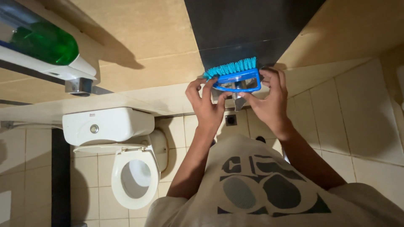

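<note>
A blue scrub brush (237,80) with teal bristles pointing away from me is held up in front of my chest. My left hand (205,102) grips its left end, fingers curled over the handle loop. My right hand (269,100) holds the right end, thumb under the body. A small silvery part shows beneath the brush between my hands; I cannot tell what it is.
A white toilet (134,176) with its seat down and cistern (107,125) stands at lower left. A soap dispenser (42,46) with green liquid hangs on the wall at upper left. A floor drain (230,120) lies in the beige tiles. A dark wall panel (248,29) is ahead.
</note>
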